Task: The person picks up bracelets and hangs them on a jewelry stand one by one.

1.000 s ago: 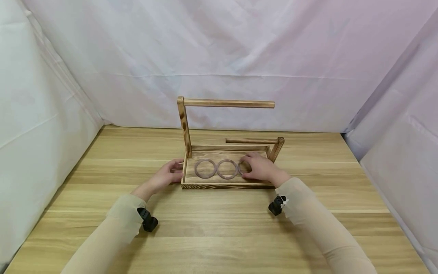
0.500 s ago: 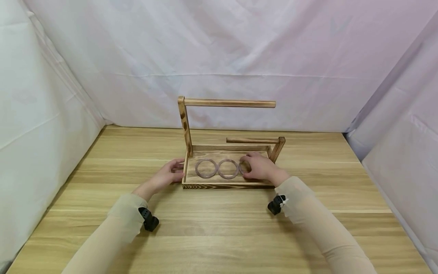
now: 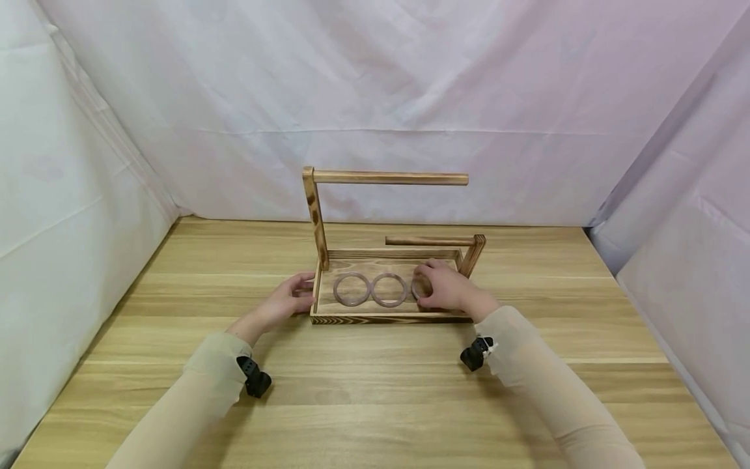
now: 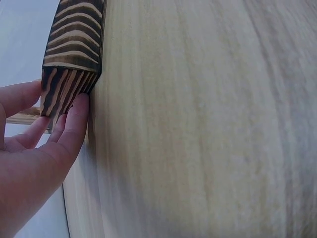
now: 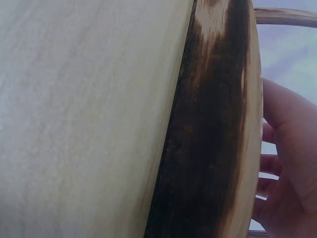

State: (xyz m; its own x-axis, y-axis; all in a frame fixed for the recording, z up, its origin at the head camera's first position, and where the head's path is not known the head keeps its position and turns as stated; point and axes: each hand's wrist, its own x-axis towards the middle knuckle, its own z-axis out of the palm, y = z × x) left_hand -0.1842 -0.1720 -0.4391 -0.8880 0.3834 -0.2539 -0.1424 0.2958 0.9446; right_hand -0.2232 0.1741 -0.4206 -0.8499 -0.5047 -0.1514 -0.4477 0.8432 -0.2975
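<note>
A wooden jewelry stand has a shallow tray, with a tall post and bar at its left and a shorter arm at its right. Two purplish-brown translucent bangles lie flat side by side on the tray floor. My right hand reaches into the tray's right part and holds a third bangle between thumb and fingers, hiding much of it. In the right wrist view, the tray wall partly hides my fingers. My left hand touches the tray's left end with extended fingers.
The stand sits on a light wood-grain table toward its back edge. White curtains close off the back and both sides. A small black camera is strapped to each wrist, the left camera and right camera.
My right hand and the third bangle have shifted slightly right, leaving a small gap to the middle bangle. The left hand stays at the tray's end.
</note>
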